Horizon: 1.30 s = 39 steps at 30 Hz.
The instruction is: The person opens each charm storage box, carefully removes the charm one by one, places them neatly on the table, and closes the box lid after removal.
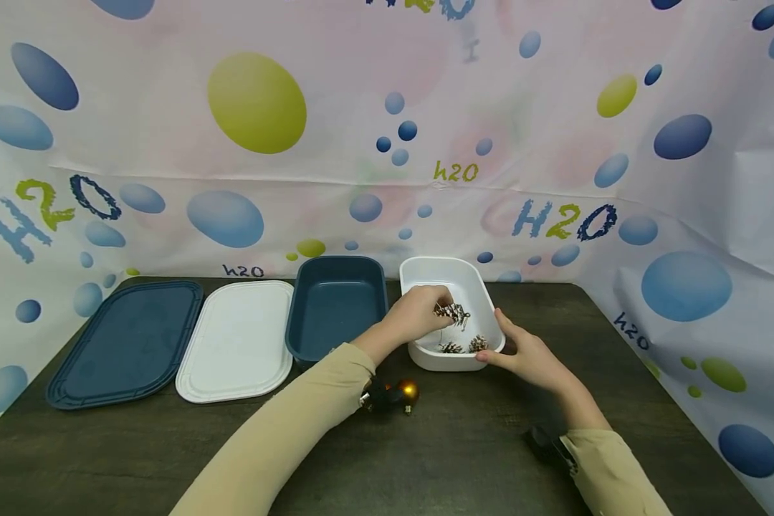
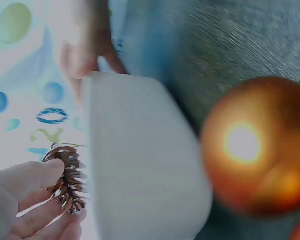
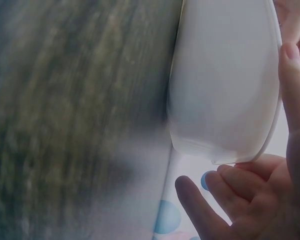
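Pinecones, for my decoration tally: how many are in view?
3: one pinecone in the left hand, two pinecones at the white box's near end; others may be hidden.

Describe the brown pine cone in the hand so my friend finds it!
On the dark wood-grained table, find the deep white rounded-rectangular box. Over it, the left hand pinches the scaly brown pine cone. Two other cones lie inside the box; only this one is held.
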{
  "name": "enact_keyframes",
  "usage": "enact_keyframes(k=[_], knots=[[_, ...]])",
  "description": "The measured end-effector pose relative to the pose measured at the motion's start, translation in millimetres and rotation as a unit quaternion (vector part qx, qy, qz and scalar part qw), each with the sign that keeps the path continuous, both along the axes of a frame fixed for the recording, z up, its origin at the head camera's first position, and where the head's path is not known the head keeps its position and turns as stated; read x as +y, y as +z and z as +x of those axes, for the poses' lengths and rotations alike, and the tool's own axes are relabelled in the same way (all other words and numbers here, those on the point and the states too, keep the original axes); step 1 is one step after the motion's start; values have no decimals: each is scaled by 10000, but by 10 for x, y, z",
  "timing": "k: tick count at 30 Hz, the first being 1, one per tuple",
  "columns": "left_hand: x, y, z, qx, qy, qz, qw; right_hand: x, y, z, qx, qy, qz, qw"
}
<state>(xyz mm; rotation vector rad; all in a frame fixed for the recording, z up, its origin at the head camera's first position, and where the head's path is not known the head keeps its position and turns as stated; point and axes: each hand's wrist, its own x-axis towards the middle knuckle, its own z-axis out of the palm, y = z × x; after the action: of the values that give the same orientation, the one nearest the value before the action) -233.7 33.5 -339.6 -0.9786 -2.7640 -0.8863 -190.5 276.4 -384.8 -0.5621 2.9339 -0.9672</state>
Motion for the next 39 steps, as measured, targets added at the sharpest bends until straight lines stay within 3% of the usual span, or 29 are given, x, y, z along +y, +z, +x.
enact_keyframes(k=[5,10,16,21,29,34,39], knots=[[-269,184,188,48,-308,314,9990,-3,-9,-5,-23,-10,-23,10000],[-653,263,528,-1,-334,584,9977,4,-15,-2,-28,-21,-4,10000],[-1116,166,1003,-151,-263,806,9963,14,-4,2,-53,-22,21,10000],[-1366,-5,1260,-286,-88,947,9951,16,1,12,-86,-68,24,9999],[-1629,-255,1495,61,14,1015,9948,-12,7,33,-123,-48,-36,9999],[-1751,-382,1549,44,101,965,9953,-23,35,41,-158,-102,-21,9998],[-1822,-489,1552,283,-127,832,9961,-19,20,44,-176,-107,-40,9998]])
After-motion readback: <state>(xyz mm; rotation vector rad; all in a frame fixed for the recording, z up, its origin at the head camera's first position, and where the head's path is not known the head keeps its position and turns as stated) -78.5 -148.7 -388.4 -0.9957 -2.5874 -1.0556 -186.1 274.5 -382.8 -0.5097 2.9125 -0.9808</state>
